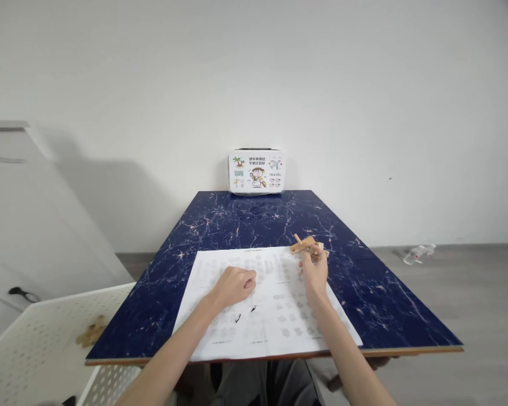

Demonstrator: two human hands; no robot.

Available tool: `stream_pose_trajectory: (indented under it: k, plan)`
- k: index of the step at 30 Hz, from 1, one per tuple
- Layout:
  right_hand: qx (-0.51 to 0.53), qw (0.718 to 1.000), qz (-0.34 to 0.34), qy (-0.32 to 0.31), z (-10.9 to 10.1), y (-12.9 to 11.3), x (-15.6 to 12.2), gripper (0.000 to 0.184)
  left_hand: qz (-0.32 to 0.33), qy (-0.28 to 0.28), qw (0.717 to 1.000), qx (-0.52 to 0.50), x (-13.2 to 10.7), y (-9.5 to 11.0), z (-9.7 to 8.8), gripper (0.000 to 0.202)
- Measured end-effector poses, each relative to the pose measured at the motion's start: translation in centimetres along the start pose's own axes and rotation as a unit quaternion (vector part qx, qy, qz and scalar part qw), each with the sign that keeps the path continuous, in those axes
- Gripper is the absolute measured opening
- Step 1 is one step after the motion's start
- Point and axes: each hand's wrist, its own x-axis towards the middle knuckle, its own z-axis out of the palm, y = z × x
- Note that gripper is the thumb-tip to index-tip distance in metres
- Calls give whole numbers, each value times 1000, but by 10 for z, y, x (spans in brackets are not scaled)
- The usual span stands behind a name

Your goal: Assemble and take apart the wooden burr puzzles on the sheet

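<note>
Rests the left hand, slightly left of the frame's centre and below the middle, curled into a narrow, loose fist upon a large white paper sheet. Extends the right hand, right of centre, over the sheet's upper right corner, with fingers bent close together at a small group of flat light-brown pieces. Cannot tell whether gripping one of them or merely touching. Includes among them a slim orange-tan stick, tilted with one end toward the upper left, and paler bits partly hidden behind the fingers.

Spreads the sheet across the lower centre of the frame, down to the near edge of a dark blue, white-veined, marble-patterned tabletop with a brown rim. Bears faint grey printed figures on the sheet and, below the left hand, two small dark slivers, too small to identify.

Faces, at the frame's centre, a white rectangular case printed with a cartoon figure, palm tree and aeroplane, set at the tabletop's far edge before a pale wall. Shows a white perforated container with a blurred tan clump at lower left, and a clear plastic bottle on the grey floor at right.
</note>
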Motion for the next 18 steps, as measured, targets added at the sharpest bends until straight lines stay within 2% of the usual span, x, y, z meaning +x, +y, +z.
stream_pose_trajectory:
  k: [4, 10, 14, 18]
  plan:
    - [-17, 999, 33, 7, -2, -6, -2, 55, 2, -2, 1000, 1, 0, 0, 0, 28]
    - [-31, 998, 26, 40, -5, -16, -5, 35, 4, -3, 1000, 5, 0, -1, 1, 28]
    - [-4, 999, 28, 47, -5, -21, -6, 47, 4, -4, 1000, 7, 0, -2, 1, 28]
    - [85, 992, 91, 6, -5, -28, -6, 69, 3, -4, 1000, 7, 0, -1, 0, 28]
